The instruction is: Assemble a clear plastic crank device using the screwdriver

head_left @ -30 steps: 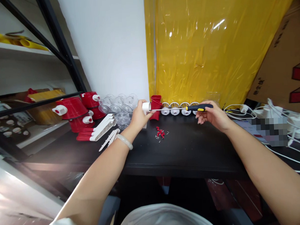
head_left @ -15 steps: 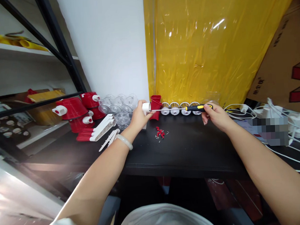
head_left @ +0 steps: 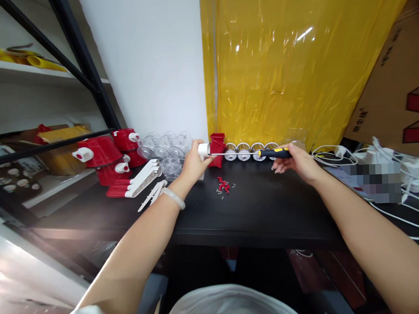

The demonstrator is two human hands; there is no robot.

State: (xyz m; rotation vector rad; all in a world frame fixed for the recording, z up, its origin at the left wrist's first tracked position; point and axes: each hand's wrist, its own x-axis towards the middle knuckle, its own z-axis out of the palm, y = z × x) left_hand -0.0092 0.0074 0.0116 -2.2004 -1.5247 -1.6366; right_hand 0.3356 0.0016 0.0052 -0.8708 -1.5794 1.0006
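My left hand (head_left: 194,161) is closed around a white round plastic part (head_left: 204,150), held above the table with its end facing right. In my right hand (head_left: 296,161) lies the black and yellow handle of a screwdriver (head_left: 274,152). Its long shaft runs level to the left, and the tip meets the white part; whether it sits in a screw is too small to tell. The thumb rests at the handle's end while the other fingers reach out beneath it. Below the shaft, small red parts (head_left: 223,186) lie on the table among several loose screws (head_left: 234,185).
Red housings with white knobs (head_left: 101,151) stand at the left, beside white-and-red handles (head_left: 144,178) and clear plastic cups (head_left: 168,145). Several round metal-looking parts (head_left: 244,152) line the back near a red part (head_left: 216,145). White cables (head_left: 387,167) crowd the black table's (head_left: 260,215) right.
My right hand's fingers have shifted left and stretched out under the screwdriver handle, which looks turned. My left hand and the white part have barely moved.
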